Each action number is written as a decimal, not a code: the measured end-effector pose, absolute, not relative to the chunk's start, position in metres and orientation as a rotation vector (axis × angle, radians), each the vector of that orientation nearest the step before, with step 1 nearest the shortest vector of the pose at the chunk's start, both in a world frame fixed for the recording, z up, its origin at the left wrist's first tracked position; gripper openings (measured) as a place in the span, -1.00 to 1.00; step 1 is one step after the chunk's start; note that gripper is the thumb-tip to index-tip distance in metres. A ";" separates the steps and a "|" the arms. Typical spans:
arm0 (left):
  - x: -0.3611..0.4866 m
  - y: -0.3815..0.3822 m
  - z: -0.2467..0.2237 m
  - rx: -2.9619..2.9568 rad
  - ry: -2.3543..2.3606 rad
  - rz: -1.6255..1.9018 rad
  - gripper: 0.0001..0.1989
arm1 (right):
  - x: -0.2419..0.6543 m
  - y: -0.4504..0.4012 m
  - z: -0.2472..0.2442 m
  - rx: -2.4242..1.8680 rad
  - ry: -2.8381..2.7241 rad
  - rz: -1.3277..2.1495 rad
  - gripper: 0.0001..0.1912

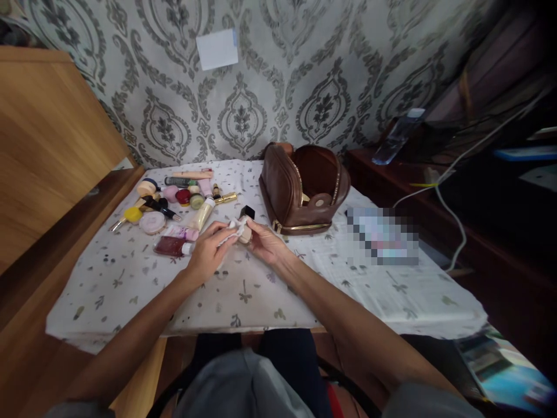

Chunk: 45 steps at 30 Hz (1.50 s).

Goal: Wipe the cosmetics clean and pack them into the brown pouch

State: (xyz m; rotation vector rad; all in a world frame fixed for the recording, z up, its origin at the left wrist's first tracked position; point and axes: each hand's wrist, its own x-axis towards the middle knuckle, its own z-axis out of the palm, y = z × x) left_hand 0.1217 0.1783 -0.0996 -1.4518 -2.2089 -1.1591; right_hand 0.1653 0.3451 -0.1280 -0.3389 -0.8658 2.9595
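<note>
Near the middle of the cloth-covered table, my right hand (265, 241) is closed around a small beige bottle with a black cap (248, 212), perhaps foundation. My left hand (209, 249) pinches a crumpled white wipe (232, 228) and presses it against the bottle's side. Just left of that hand lie a bottle of dark red liquid (169, 246), a pink tube (185, 233) and a pale yellow tube (203, 215). Behind the hands, to the right, stands a brown leather cosmetic bag (278, 186) with its zipper undone and its top gaping.
Several cosmetics crowd the table's left, among them a round compact (152, 222), a red jar (183, 197) and a gold tube (226, 198). A blurred-out flat object (383, 237) lies at the right. A clear bottle (398, 136) and a white cable (456, 217) are beyond the table's right edge.
</note>
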 end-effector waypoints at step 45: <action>0.104 0.175 -0.086 -1.065 -2.583 -1.975 -0.53 | 0.181 0.337 -0.111 -0.009 -2.016 2.381 -0.54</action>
